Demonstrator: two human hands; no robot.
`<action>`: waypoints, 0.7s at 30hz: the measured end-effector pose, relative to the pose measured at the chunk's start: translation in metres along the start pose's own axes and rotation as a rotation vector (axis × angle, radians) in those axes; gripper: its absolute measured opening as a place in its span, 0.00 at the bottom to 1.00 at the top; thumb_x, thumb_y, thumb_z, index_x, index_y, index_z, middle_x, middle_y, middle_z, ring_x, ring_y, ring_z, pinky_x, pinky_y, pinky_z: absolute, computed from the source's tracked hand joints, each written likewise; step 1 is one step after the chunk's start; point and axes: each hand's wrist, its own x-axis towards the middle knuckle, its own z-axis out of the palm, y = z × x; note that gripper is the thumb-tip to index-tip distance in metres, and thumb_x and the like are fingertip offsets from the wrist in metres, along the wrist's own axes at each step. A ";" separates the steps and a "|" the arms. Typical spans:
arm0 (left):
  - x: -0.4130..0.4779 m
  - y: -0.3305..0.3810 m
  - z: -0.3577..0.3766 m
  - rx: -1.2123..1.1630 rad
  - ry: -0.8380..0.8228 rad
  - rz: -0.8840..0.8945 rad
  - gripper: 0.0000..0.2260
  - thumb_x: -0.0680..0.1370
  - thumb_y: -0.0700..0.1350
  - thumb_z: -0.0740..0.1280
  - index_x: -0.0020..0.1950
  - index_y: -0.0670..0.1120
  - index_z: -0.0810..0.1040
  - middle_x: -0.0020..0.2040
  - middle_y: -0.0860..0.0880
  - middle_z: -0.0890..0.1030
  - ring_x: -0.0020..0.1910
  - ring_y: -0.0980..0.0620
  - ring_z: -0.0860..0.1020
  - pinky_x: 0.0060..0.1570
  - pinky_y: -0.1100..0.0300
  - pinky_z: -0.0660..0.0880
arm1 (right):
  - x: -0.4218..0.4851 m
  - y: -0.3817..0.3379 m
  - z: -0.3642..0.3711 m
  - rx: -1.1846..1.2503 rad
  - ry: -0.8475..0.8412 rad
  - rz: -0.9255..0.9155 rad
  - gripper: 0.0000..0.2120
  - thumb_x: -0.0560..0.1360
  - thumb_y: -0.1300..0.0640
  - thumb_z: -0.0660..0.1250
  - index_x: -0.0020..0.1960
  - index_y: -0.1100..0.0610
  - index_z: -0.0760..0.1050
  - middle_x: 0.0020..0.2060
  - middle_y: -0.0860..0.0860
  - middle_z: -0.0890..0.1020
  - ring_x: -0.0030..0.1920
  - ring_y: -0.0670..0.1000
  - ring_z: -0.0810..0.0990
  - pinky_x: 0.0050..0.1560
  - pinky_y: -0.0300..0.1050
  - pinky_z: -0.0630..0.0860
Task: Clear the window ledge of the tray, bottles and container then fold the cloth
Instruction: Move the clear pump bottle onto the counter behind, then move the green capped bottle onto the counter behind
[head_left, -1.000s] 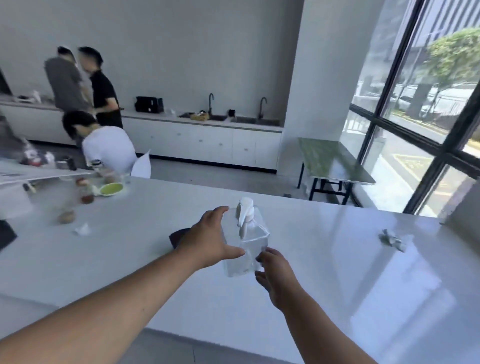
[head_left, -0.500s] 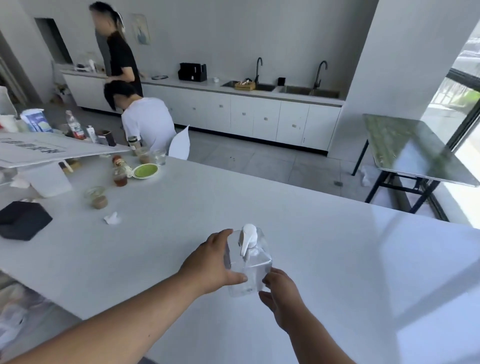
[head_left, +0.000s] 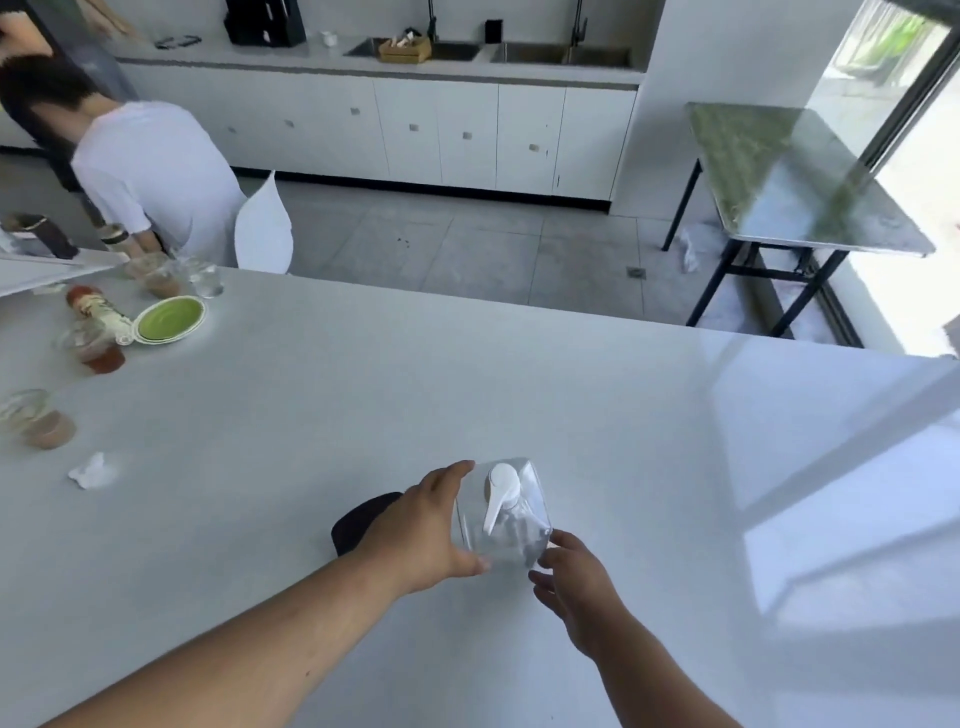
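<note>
Lower centre of frame: clear pump bottle (head_left: 506, 525) with white dispenser head stands on the white worktop (head_left: 519, 395). Left hand (head_left: 421, 530) wraps its left side, fingers (head_left: 452, 475) curled around the body, thumb at the base. Right hand (head_left: 576, 582) touches the lower right corner with its fingertips; a true grip cannot be told. Dark object (head_left: 358, 522) partly hidden behind left hand. Far left: green plate (head_left: 169, 318), cups, crumpled tissue (head_left: 91, 470). Upper left: seated person in white shirt (head_left: 150, 171).
</note>
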 end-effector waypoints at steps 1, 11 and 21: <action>0.001 -0.002 -0.005 0.027 -0.039 0.016 0.56 0.64 0.69 0.78 0.83 0.62 0.49 0.83 0.58 0.59 0.76 0.54 0.66 0.60 0.60 0.67 | -0.005 -0.003 0.000 -0.050 0.007 -0.008 0.22 0.76 0.65 0.60 0.67 0.50 0.77 0.53 0.55 0.85 0.54 0.58 0.85 0.52 0.47 0.80; 0.014 0.033 -0.137 0.109 0.147 0.293 0.34 0.76 0.63 0.70 0.79 0.53 0.68 0.80 0.52 0.68 0.77 0.47 0.65 0.71 0.48 0.70 | -0.170 -0.102 -0.024 -0.761 0.728 -0.593 0.33 0.74 0.34 0.63 0.75 0.46 0.70 0.71 0.46 0.76 0.71 0.53 0.71 0.69 0.53 0.72; -0.098 0.220 -0.082 0.074 0.019 0.904 0.43 0.68 0.76 0.66 0.78 0.58 0.66 0.79 0.55 0.68 0.77 0.49 0.64 0.71 0.46 0.70 | -0.386 0.002 -0.103 -0.944 1.253 -0.375 0.44 0.71 0.24 0.56 0.79 0.47 0.64 0.76 0.49 0.71 0.79 0.57 0.62 0.78 0.57 0.61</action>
